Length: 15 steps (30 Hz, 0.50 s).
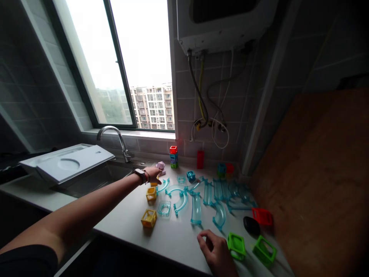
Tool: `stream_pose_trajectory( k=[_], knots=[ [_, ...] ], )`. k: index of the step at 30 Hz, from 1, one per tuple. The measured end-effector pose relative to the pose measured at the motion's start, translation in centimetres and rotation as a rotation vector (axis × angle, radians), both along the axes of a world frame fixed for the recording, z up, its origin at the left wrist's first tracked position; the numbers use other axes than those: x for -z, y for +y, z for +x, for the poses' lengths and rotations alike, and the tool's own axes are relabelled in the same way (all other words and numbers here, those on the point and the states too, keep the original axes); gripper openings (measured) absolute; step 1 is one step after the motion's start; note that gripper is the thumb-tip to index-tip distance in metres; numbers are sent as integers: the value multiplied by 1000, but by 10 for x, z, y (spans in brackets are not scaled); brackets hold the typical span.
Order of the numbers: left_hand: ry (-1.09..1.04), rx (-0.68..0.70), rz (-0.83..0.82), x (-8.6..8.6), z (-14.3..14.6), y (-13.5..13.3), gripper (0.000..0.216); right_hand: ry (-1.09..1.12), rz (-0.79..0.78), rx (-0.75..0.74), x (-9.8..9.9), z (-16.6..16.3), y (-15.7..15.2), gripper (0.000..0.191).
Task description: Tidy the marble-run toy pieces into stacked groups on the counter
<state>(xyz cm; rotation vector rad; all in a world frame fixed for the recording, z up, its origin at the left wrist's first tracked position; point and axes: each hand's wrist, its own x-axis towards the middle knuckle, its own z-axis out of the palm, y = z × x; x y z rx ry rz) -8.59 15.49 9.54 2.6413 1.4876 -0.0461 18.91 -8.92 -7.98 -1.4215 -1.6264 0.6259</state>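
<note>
- Just past the nearer left hand (152, 175): pink piece (160, 165); whether gripped, I cannot tell.
- Close rightward of the curled right hand (215, 251): green frame (236, 236); palm hidden.

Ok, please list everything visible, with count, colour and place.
track pieces: many, clear blue, middle
square plates: two, clear blue, near track pieces
yellow frames: three, yellow, centre left
green frames: two, green, front right
red frame: one, red, right
black object: one, black, beside red frame
blue cube: one, blue, centre
pink pieces: uncertain, pink, back left
tower: one, multicoloured, back
upright block: one, red, back
block cluster: one, multicoloured, back right
counter: one, white, underneath
sink: one, grey, left
panels: apparently two, white, over sink
faucet: one, silver, behind sink
window: one, dark-framed, back
wall unit: one, white, top
hoses: several, mixed, below wall unit
large board: one, brown, right
left hand: one, bare, beside pink pieces
right hand: one, bare, front
</note>
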Motion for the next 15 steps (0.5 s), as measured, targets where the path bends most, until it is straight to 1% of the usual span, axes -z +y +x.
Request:
stream_pose_trajectory(
  k=[1, 4, 6, 7, 9, 12, 13, 14, 15],
  knots=[
    [8, -19, -11, 2, -3, 1, 33, -6, 8, 13, 2, -1, 1, 48],
    [6, -64, -22, 6, -12, -2, 45, -31, 14, 19, 6, -1, 2, 46],
    [-37, -65, -9, 8, -16, -13, 50, -52, -7, -2, 4, -1, 1, 43],
    [-71, -55, -1, 9, -16, -23, 51, -62, -20, -13, 3, 0, 0, 42],
    [-150, -16, 12, 10, -12, -53, 51, -82, -39, -24, 1, 0, -1, 41],
    [-316, 96, -31, 16, 2, -118, 44, -110, -48, -16, 1, -1, -3, 41],
    [-470, 158, -97, 19, 8, -140, 40, -121, -48, -10, 2, -1, -4, 40],
    [-580, 227, -169, 22, 16, -161, 36, -134, -50, -10, 4, -2, -4, 40],
    [-636, 289, -227, 25, 24, -179, 31, -149, -50, -15, 5, -2, -5, 40]
  ],
)
